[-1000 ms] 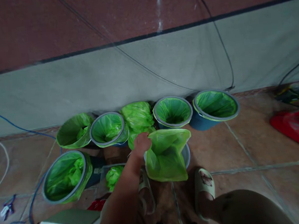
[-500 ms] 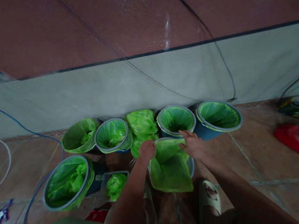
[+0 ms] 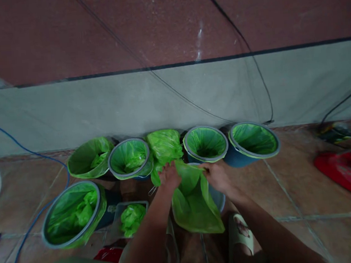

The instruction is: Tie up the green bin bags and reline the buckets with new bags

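Note:
My left hand (image 3: 169, 177) and my right hand (image 3: 216, 176) each pinch the top edge of a green plastic bag (image 3: 194, 203). The bag hangs over a small grey-rimmed bin (image 3: 218, 196) on the floor, hiding most of it. The bag's mouth is narrowed between my two hands. Both forearms reach forward from the bottom of the view.
Several blue bins lined with green bags stand along the wall: (image 3: 205, 144), (image 3: 254, 141), (image 3: 129, 158), (image 3: 73, 212). A loose green bag (image 3: 164, 144) sits between them. A clear tub (image 3: 130, 217) holds more bags. Sandalled feet (image 3: 240, 234), cables (image 3: 25, 238) and a red object (image 3: 347, 169) lie on the tiled floor.
My right hand came in and took hold of the bag's edge. Both hands then drew closer together, narrowing the bag's mouth.

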A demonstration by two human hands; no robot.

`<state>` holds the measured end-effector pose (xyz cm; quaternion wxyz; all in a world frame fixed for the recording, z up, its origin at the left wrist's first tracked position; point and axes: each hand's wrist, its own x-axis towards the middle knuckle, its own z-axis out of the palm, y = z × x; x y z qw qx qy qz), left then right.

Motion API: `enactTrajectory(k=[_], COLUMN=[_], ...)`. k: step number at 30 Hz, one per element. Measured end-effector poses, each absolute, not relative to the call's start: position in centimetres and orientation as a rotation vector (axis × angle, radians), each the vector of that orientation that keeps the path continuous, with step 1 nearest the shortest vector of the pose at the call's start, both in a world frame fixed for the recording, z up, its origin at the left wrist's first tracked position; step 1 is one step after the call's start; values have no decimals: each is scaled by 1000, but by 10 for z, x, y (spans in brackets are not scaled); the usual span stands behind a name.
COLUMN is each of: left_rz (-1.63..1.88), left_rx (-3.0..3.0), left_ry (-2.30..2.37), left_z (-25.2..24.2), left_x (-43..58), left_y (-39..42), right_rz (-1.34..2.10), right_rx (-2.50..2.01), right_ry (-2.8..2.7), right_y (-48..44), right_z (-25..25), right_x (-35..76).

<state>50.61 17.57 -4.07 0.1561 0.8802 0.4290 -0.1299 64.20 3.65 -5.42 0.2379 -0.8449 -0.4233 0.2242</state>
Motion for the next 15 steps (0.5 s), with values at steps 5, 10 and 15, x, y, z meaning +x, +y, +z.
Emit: enactTrajectory(k=[5, 10, 15], left_rz=[-191, -265, -196], left_rx=[2599, 2568, 2540], left_ry=[1233, 1182, 1252], left_z=[-45, -55, -48], left_x=[504, 497, 501], left_y=[181, 191, 195], right_rz=[574, 545, 581], right_rx=[-2166, -2142, -2446], right_ry=[-1297, -1271, -1091], right_y=[31, 22, 15], right_z=[-33, -33, -60], right_x=[639, 648, 637])
